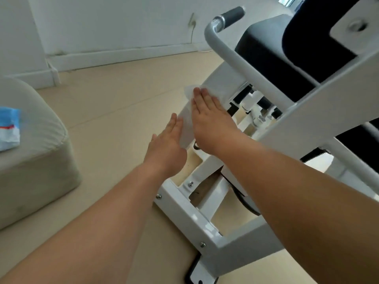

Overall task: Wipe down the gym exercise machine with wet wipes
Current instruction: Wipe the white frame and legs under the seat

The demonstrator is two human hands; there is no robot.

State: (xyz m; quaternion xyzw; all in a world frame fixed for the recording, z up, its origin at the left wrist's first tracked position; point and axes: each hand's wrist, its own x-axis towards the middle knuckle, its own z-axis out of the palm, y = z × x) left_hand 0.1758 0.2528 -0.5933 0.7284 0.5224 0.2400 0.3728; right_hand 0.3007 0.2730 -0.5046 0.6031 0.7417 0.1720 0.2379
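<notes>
- The gym machine fills the right side. Its slanted white panel runs down toward the bolted base frame.
- Left of the panel's edge lies open beige floor, as far as the skirting board and a beige cushion.
- A blue-and-white packet rests on the cushion, well apart from the machine.
- A curved white handle bar and a black pad crowd the space above and right of the panel.
- The wet wipe lies on the panel's upper left edge.
- The right grip is flat, with straight fingers pressing the wipe down.
- The left grip is flat and straight-fingered, holds nothing, and sits against the panel's left edge.
</notes>
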